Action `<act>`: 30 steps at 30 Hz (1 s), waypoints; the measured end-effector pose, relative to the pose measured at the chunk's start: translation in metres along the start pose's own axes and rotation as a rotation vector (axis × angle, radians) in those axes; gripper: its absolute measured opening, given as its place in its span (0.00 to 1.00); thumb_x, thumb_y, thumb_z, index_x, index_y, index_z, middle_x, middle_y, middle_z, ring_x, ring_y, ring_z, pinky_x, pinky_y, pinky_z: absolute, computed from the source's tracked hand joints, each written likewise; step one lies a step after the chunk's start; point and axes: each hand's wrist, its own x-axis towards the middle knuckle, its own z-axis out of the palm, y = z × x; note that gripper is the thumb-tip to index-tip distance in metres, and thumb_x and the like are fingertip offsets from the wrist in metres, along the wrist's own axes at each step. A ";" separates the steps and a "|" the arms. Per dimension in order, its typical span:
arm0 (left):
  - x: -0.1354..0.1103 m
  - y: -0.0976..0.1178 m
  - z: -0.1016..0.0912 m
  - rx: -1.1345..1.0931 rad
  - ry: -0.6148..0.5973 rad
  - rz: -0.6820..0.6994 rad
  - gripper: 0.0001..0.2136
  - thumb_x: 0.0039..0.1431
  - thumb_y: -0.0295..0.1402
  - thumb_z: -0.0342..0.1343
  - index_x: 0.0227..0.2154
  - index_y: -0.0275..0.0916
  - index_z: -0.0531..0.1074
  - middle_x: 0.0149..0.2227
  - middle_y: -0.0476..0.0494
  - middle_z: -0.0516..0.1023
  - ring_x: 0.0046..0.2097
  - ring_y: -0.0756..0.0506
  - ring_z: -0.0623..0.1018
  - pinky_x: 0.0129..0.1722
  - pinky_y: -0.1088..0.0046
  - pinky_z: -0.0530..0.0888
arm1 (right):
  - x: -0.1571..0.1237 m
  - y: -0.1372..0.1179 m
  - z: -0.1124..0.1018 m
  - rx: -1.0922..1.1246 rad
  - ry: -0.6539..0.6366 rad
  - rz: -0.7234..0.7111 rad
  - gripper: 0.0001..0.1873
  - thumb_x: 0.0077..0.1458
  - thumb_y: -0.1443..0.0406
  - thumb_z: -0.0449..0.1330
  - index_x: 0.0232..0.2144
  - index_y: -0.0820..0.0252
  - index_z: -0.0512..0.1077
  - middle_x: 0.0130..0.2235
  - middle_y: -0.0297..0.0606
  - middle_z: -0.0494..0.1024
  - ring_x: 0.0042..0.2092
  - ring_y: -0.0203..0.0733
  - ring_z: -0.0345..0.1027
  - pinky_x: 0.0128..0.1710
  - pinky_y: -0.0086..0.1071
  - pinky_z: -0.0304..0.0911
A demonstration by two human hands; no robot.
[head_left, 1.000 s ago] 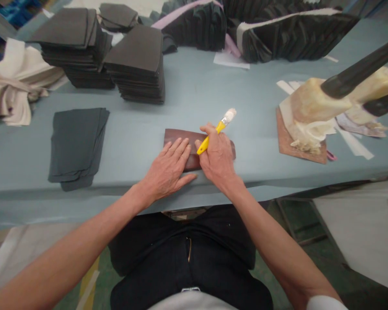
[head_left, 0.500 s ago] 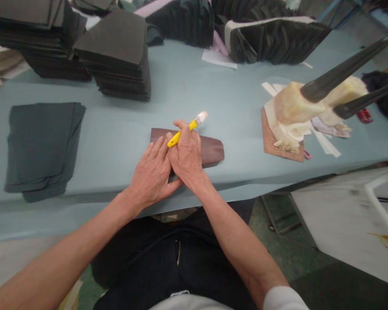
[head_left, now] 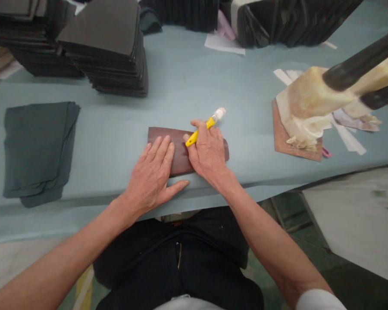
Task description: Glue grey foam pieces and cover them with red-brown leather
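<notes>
A reddish-brown piece [head_left: 180, 160], perhaps leather, lies flat near the table's front edge. On its left part rests my left hand [head_left: 153, 172], fingers stretched out and the thumb pointing right, holding nothing. My right hand [head_left: 208, 150] presses on the right part of the piece. Tucked in that hand, between thumb and forefinger, is a brush [head_left: 200, 132] with a yellow handle, its pale bristles pointing up and away to the right. The right hand covers much of the piece's right side.
Tall stacks of dark panels [head_left: 106, 38] stand at the back left. Folded dark green sheets [head_left: 39, 150] lie at the left. To the right, a glue-crusted pale container [head_left: 317, 99] with a black handle stands on a brown board [head_left: 284, 137]. Black pieces [head_left: 278, 21] line the back.
My right hand has slid right along the brown piece with the brush, away from my left hand. The left hand stays nearly in place. The camera view has shifted slightly.
</notes>
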 end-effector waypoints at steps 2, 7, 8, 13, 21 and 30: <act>0.000 0.000 0.000 -0.013 0.001 0.000 0.45 0.71 0.58 0.53 0.74 0.22 0.54 0.77 0.15 0.55 0.79 0.23 0.55 0.77 0.41 0.57 | 0.001 0.006 -0.003 0.013 0.019 0.032 0.21 0.75 0.57 0.49 0.62 0.62 0.65 0.57 0.54 0.78 0.58 0.57 0.69 0.64 0.55 0.62; -0.002 0.000 -0.001 0.001 -0.002 0.008 0.46 0.72 0.61 0.50 0.75 0.24 0.51 0.76 0.16 0.56 0.78 0.24 0.57 0.76 0.40 0.60 | 0.002 0.014 -0.006 0.032 0.046 0.031 0.20 0.74 0.59 0.49 0.61 0.63 0.66 0.56 0.55 0.78 0.57 0.57 0.69 0.61 0.53 0.63; -0.003 0.000 -0.001 0.000 -0.005 0.008 0.46 0.72 0.61 0.48 0.75 0.24 0.51 0.76 0.16 0.56 0.78 0.24 0.58 0.76 0.40 0.60 | 0.002 0.016 -0.005 0.038 0.047 0.025 0.20 0.74 0.58 0.49 0.61 0.63 0.67 0.56 0.56 0.77 0.57 0.58 0.69 0.61 0.53 0.63; -0.002 -0.004 -0.012 -0.049 -0.083 -0.021 0.41 0.76 0.58 0.41 0.76 0.27 0.52 0.78 0.20 0.54 0.79 0.27 0.55 0.77 0.42 0.58 | 0.006 0.029 -0.005 0.075 0.035 0.021 0.21 0.72 0.58 0.51 0.59 0.63 0.68 0.53 0.56 0.79 0.54 0.59 0.70 0.60 0.55 0.63; 0.032 -0.029 -0.023 -0.107 -0.270 -0.118 0.38 0.78 0.57 0.35 0.77 0.31 0.52 0.80 0.25 0.47 0.81 0.24 0.47 0.76 0.34 0.51 | 0.002 0.040 -0.011 0.097 0.030 0.007 0.21 0.72 0.58 0.51 0.61 0.61 0.66 0.56 0.53 0.77 0.56 0.58 0.69 0.61 0.55 0.62; 0.043 -0.039 -0.012 -0.170 -0.184 -0.164 0.38 0.77 0.59 0.33 0.77 0.38 0.52 0.80 0.27 0.49 0.80 0.24 0.47 0.75 0.35 0.50 | -0.001 0.044 -0.018 0.123 -0.030 -0.047 0.22 0.74 0.55 0.49 0.62 0.59 0.65 0.61 0.53 0.75 0.60 0.58 0.70 0.65 0.57 0.63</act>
